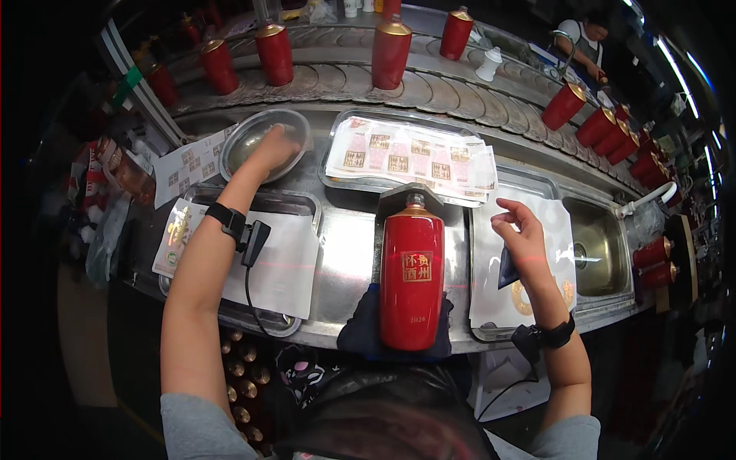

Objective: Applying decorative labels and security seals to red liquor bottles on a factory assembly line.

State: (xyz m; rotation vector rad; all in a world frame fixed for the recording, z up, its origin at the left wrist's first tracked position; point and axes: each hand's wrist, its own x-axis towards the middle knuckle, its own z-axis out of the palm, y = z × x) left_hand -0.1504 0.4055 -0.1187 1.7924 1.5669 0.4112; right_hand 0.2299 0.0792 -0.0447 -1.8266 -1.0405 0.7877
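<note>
A glossy red bottle (412,307) with a gold shoulder and a square gold label lies in front of me. Its neck points away, toward a dark angled holder (434,201), and its base is over a dark blue cloth (359,326). My left hand (277,146) reaches into a round metal bowl (230,157) at the far left; its fingers are blurred. To the right of the bottle, my right hand (523,234) hovers over a white sheet (491,303), thumb and forefinger curved, with a small dark blue flat piece (507,270) against its palm.
Sheets of gold and pink labels (399,157) fill a metal tray behind the bottle. Red bottles stand on a curved conveyor (330,84) beyond. A sink (602,253) with a white tap (652,198) lies right. A co-worker (586,46) is at the far right.
</note>
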